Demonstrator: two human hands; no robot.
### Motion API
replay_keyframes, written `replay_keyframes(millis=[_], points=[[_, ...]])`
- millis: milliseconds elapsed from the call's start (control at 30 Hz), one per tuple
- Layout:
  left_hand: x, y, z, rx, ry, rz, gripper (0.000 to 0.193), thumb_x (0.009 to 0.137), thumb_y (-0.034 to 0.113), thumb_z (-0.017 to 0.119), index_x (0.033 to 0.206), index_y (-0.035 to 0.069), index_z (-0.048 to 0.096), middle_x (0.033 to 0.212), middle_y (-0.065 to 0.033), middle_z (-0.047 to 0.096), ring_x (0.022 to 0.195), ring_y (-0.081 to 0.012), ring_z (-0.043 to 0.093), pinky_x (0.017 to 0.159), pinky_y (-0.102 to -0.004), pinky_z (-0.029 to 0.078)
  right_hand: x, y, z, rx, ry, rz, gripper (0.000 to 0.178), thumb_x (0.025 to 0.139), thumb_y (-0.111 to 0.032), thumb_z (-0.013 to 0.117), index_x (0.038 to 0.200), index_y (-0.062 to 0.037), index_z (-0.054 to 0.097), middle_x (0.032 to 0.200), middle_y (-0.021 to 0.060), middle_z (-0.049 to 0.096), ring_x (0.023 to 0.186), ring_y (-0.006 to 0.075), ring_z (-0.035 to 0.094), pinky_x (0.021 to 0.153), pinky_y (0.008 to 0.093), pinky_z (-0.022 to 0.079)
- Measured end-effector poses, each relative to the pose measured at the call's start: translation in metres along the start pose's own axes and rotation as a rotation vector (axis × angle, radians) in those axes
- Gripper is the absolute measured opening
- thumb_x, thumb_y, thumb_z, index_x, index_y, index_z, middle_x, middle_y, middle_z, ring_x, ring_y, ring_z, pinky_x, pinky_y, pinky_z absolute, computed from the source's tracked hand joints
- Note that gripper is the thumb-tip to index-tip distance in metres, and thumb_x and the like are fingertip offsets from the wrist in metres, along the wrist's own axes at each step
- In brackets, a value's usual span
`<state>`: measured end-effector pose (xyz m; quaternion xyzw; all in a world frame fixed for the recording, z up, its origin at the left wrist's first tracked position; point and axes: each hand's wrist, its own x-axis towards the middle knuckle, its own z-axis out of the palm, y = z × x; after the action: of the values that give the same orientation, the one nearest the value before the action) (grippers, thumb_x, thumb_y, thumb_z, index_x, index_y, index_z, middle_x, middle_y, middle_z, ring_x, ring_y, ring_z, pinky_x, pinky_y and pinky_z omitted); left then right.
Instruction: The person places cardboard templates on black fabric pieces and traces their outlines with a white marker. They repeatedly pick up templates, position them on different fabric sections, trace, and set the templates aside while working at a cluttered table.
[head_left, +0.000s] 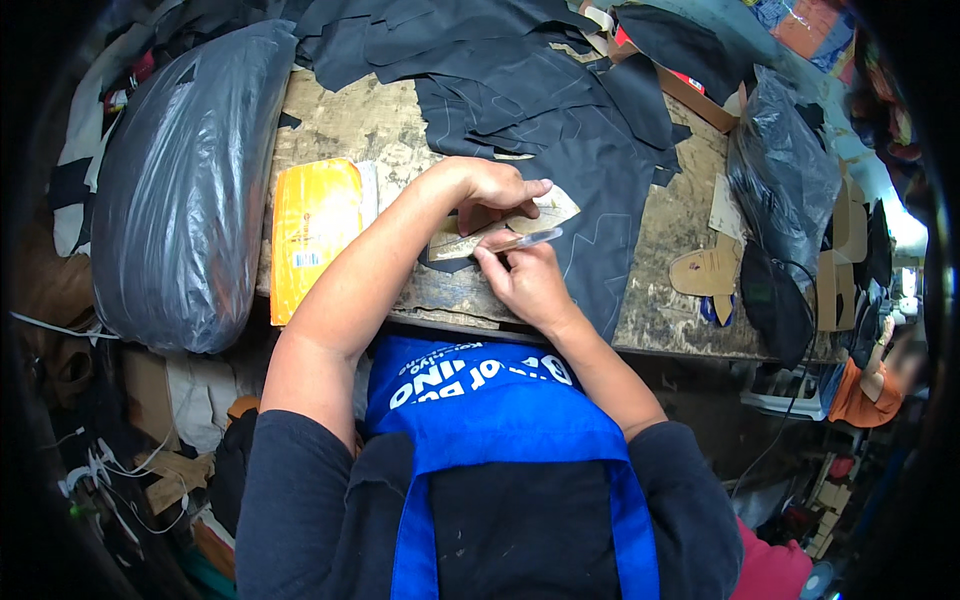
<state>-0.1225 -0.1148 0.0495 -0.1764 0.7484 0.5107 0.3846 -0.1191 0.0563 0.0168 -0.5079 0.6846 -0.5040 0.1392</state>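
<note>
On the wooden table (pixel 350 115), black cloth (pixel 622 208) spreads under and beyond the fingers, with pale outlines already drawn past their right side. The card template (pixel 560 208) lies beneath the left hand (pixel 492 187), whose fingers are set apart, pressing it down. The right hand's (pixel 535 284) fingers pinch a pen (pixel 537 239) over the template; the marking seems partway, since no finished line shows around it, though the hands hide some edges.
</note>
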Motion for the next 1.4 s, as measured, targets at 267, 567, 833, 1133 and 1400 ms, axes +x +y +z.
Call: replay_keyframes(millis=[267,567,833,1133,1400], points=[[-0.004,0.003,-0.001,-0.056,0.062,0.007,0.079,0.087,0.072,0.025,0.130,0.011,0.052,0.086,-0.0143,0.060,0.072,-0.0247,0.061,0.061,-0.0430,0.054,0.009,0.011,-0.018,-0.129,-0.007,-0.034,0.010,0.083,-0.005,0.060,0.077,0.0035,0.060,0.072,0.0173,0.062,0.065,0.0309,0.063,0.059,0.0358,0.048],[-0.003,-0.001,-0.008,-0.103,0.112,-0.002,0.095,0.081,0.079,0.022,0.111,-0.004,0.058,0.079,-0.0133,0.057,0.062,-0.0241,0.061,0.049,-0.0360,0.056,0.030,0.026,-0.026,-0.152,-0.009,-0.083,0.013,0.084,-0.012,0.059,0.084,0.0011,0.058,0.078,0.0187,0.061,0.072,0.0363,0.061,0.064,0.0427,0.049],[-0.004,-0.006,0.007,0.343,0.265,0.314,0.073,0.077,0.059,0.062,0.120,0.000,0.057,0.100,-0.0242,0.059,0.094,-0.0313,0.059,0.075,-0.0377,0.054,0.012,0.049,-0.062,-0.219,0.238,0.117,0.016,0.089,-0.009,0.056,0.079,0.0025,0.060,0.063,0.0101,0.061,0.056,0.0159,0.060,0.055,0.0316,0.048],[-0.041,-0.064,0.041,0.247,1.223,-0.166,0.063,0.057,0.044,0.083,0.089,-0.005,0.059,0.087,-0.0233,0.065,0.083,-0.0356,0.064,0.075,-0.0424,0.050,0.003,0.080,-0.054,0.007,0.298,0.036,0.008,0.085,-0.007,0.062,0.085,0.0013,0.062,0.078,0.0066,0.067,0.069,0.0119,0.062,0.065,0.0235,0.049],[-0.038,-0.072,0.048,0.224,1.282,-0.129,0.063,0.058,0.043,0.082,0.092,-0.004,0.057,0.086,-0.0236,0.065,0.082,-0.0365,0.064,0.074,-0.0422,0.050,0.004,0.074,-0.055,-0.084,0.270,0.033,0.005,0.082,-0.005,0.063,0.082,0.0004,0.063,0.076,0.0085,0.066,0.070,0.0160,0.064,0.065,0.0273,0.049]])
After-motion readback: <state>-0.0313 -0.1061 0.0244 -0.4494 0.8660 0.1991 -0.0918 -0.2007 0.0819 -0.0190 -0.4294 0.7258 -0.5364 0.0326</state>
